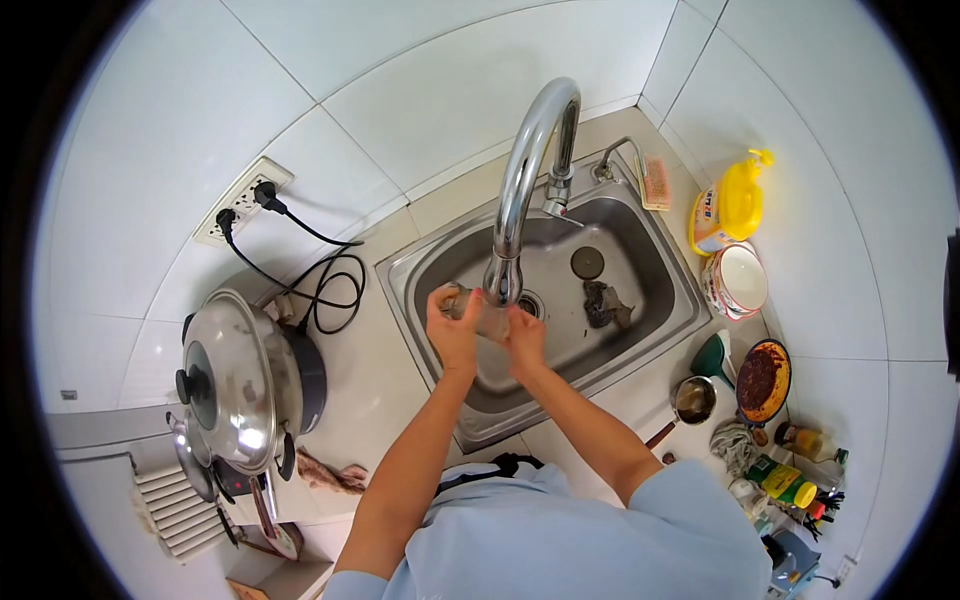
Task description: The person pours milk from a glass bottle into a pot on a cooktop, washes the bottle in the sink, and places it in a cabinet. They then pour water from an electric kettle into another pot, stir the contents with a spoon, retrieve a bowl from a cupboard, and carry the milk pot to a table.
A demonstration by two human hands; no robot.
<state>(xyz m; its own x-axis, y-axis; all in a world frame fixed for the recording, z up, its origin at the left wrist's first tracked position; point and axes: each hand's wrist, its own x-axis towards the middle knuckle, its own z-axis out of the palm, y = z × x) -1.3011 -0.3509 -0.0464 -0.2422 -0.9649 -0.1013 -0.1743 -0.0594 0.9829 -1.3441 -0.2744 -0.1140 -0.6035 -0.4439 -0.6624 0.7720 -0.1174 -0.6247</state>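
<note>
Both my hands are over the steel sink [640, 334], holding a clear, see-through container [488, 318] between them, just below the head of the chrome faucet [517, 190]. My left hand [455, 328] wraps its left end, and my right hand [523, 340] grips its right end. The faucet head hides part of the container. In the basin, to the right of my hands, lie a round dark lid [587, 263] and a dark crumpled item [600, 304]. The drain [531, 303] shows partly behind my right hand.
Left are a large lidded steel pot [228, 370], black cords [335, 290] and a brown cloth [330, 473]. To the right stand a yellow pump bottle [730, 205], stacked bowls [740, 280], a small saucepan [693, 400], a dish of red sauce [763, 382] and several bottles.
</note>
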